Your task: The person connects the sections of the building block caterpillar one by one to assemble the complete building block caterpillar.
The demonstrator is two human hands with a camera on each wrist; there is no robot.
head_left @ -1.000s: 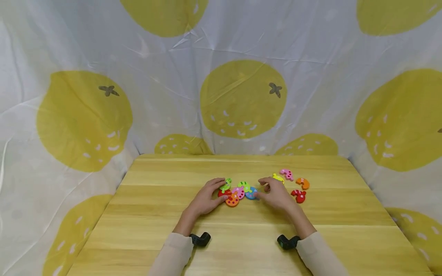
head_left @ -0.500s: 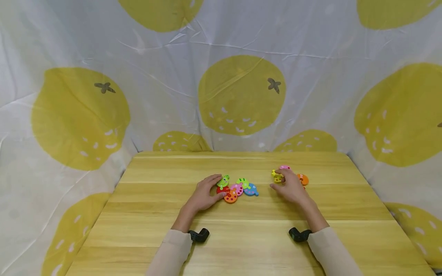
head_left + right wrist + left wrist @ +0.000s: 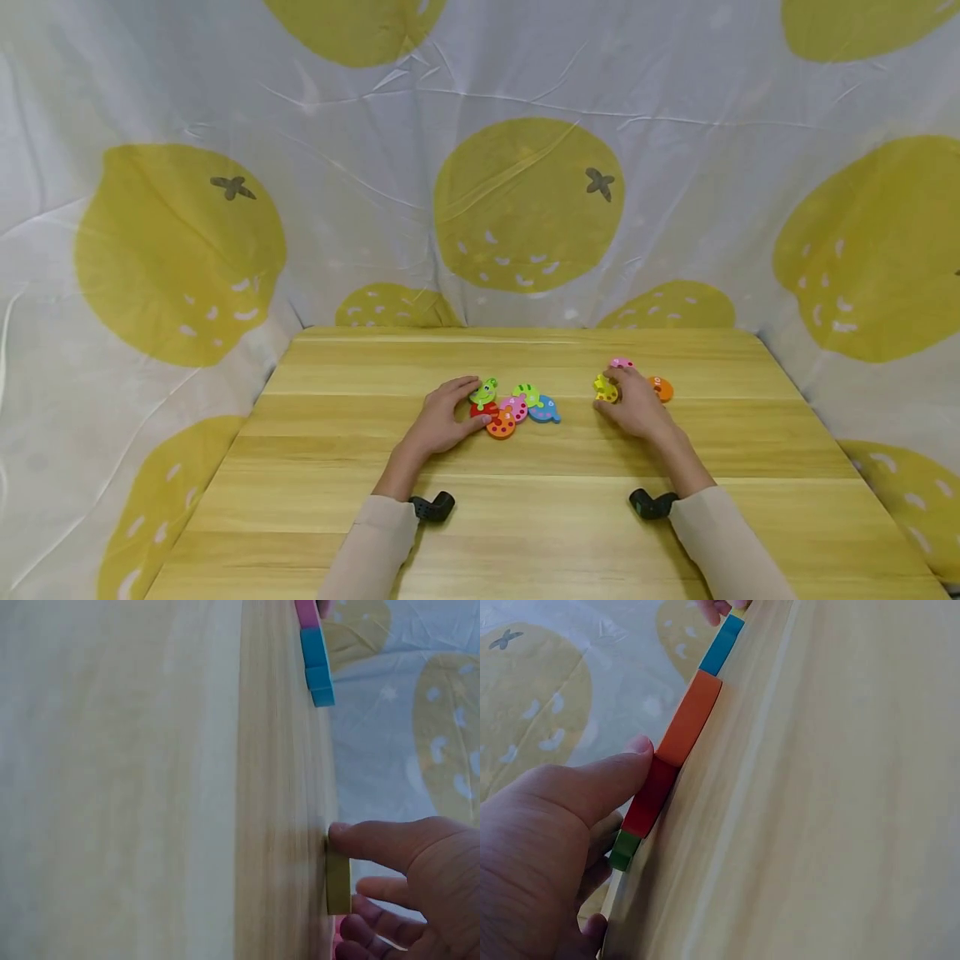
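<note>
A joined row of flat, numbered caterpillar puzzle pieces lies on the table, starting with a smiling green head piece (image 3: 485,392). Red, orange (image 3: 502,426), pink, green and blue (image 3: 545,409) pieces follow it to the right. My left hand (image 3: 442,421) holds the head end, its thumb against the red piece (image 3: 651,796) and its fingers behind the green one. Right of the row, apart from it, my right hand (image 3: 639,406) pinches a yellow puzzle piece (image 3: 604,390) between thumb and fingers. In the right wrist view this yellow piece (image 3: 338,877) stands edge-on beneath the thumb.
Behind the right hand lies a loose pink piece (image 3: 621,362), partly covered. An orange piece (image 3: 662,388) marked 10 is just right of that hand. The wooden table (image 3: 525,533) ends at a hanging lemon-print cloth (image 3: 360,208).
My right hand has gone from the blue end of the row rightward to the yellow piece, which it now pinches. It now covers the loose red piece. The left hand stays put.
</note>
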